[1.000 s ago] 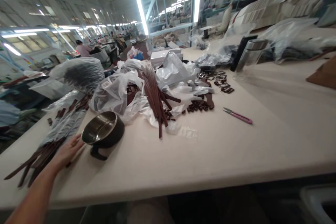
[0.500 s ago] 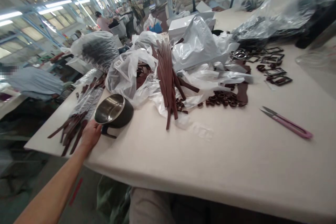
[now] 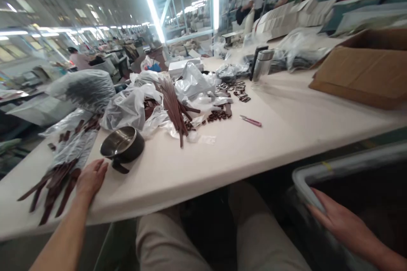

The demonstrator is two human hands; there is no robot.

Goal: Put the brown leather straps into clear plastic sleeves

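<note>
My left hand lies on the table's left part with its fingers stretched out, holding nothing. Just beyond its fingertips stands a dark mug with a steel inside, its handle toward me. Left of this hand, dark brown strips are bundled partly in clear plastic. At the lower right my right hand grips the rim of a grey bin below the table edge; the bin's dark inside is hard to make out. Pink-handled thread snips lie on the table's middle.
Brown straps lie over white plastic bags. Small brown loops and dark buckles are beyond the snips. A steel flask and a cardboard box stand right. Several people work in the background.
The view has swung right, bringing the flask, box and bin into sight. My left hand has come away from the mug onto the table. My right hand now shows on the bin's rim.
</note>
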